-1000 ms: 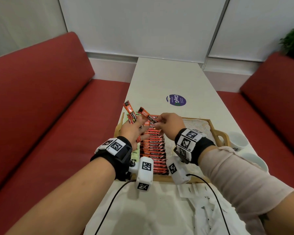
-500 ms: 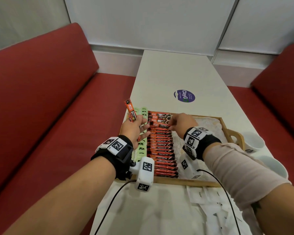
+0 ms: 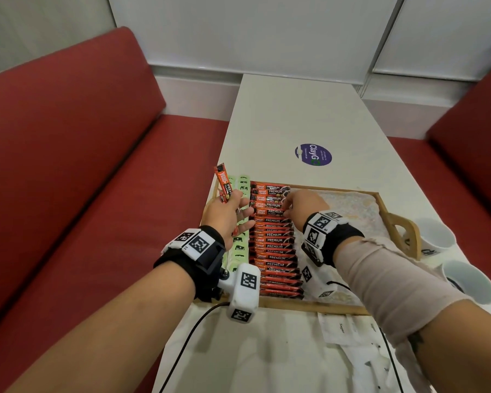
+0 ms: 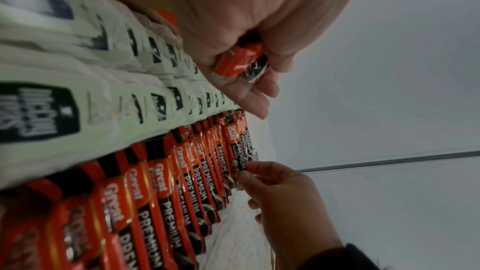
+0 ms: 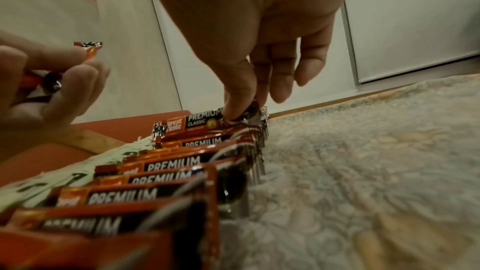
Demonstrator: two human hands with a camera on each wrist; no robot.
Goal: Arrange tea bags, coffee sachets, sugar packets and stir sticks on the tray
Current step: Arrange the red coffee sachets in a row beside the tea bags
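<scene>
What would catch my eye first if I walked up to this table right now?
The long overlapping row of orange-and-black coffee sachets on the wooden tray, beside a column of pale green tea bags. The right hand pinches a sachet near the row's far end, while the left hand grips a spare orange coffee sachet above the tray's left edge. White sugar packets lie on the white table nearer the person.

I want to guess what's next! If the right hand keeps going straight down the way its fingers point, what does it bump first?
Most likely the coffee sachet at the row's far end: the right hand already pinches its end, fingertips pointing down.
</scene>
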